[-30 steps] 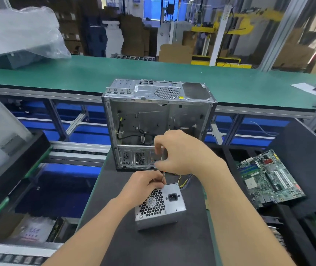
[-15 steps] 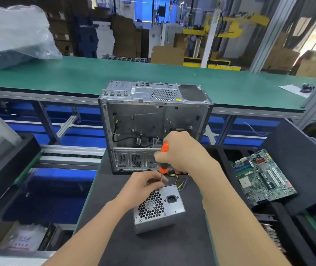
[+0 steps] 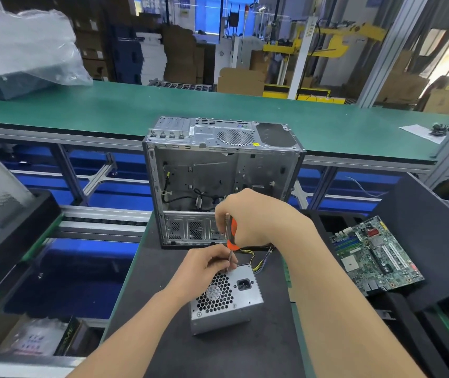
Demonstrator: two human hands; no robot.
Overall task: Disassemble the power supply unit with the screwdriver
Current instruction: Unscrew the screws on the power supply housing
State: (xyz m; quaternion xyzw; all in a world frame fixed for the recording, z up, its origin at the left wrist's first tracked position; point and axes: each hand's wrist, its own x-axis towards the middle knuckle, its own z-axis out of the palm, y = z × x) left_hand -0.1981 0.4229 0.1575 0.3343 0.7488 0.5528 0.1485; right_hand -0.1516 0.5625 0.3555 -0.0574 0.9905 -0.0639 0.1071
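Note:
A silver power supply unit (image 3: 228, 298) with a honeycomb fan grille and a power socket stands on the dark mat, its coloured wires trailing behind it. My right hand (image 3: 256, 216) grips the orange handle of a screwdriver (image 3: 231, 234), held upright over the unit's far top edge. My left hand (image 3: 209, 264) rests on that edge and pinches the screwdriver's metal shaft near its tip. The tip itself is hidden behind my left fingers.
An empty open computer case (image 3: 220, 181) stands just behind the unit. A green motherboard (image 3: 373, 255) lies in a dark tray at the right. The green conveyor (image 3: 136, 110) runs across the back, with a plastic-wrapped item (image 3: 21, 50) at its left.
The orange handle, hidden a second ago, now shows below my right hand's fingers. Both hands stay at the unit's far edge, and the view has shifted slightly.

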